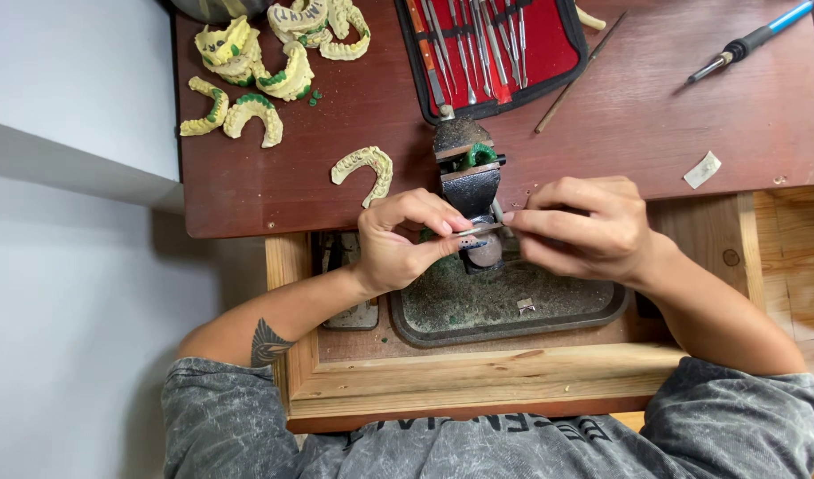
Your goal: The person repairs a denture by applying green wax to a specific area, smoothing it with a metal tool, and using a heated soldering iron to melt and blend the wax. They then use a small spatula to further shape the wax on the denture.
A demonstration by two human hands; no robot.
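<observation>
**benchrat:** What are your fingers actually on there?

**me:** Both sets are pinching the same thin, flat, grey metal strip (479, 230). My left hand (405, 238) has thumb and forefinger pressed together on its left end, my right hand (577, 226) has fingertips closed on the right end. The strip lies level, right in front of the small dark metal bench vise (470, 180) at the front edge of the bench. Something green (479, 155) is clamped in the vise; can't tell exactly what it is from this angle.

**benchrat:** And underneath?

**me:** Straight below my hands is a dark oval metal tray (513, 310) dusted with green shavings, sitting in the open wooden drawer (478, 377) under the front edge. There's a little folded metal clip (525, 305) lying in the tray, well clear of my fingers.

**benchrat:** Rest of the bench?

**me:** One pale yellow horseshoe-shaped plaster dental cast (366, 170) just left of the vise, near my left hand. A heap of the same yellow casts with green wax on them (265, 62) at the back left corner. A red-lined zip case of steel hand instruments (491, 49) lies open at the back edge behind the vise, with a thin wooden stick (577, 78) beside it. A blue-handled pen-shaped tool (751, 41) is at the back right corner, and a small white paper scrap (703, 169) sits near the right front edge.
</observation>
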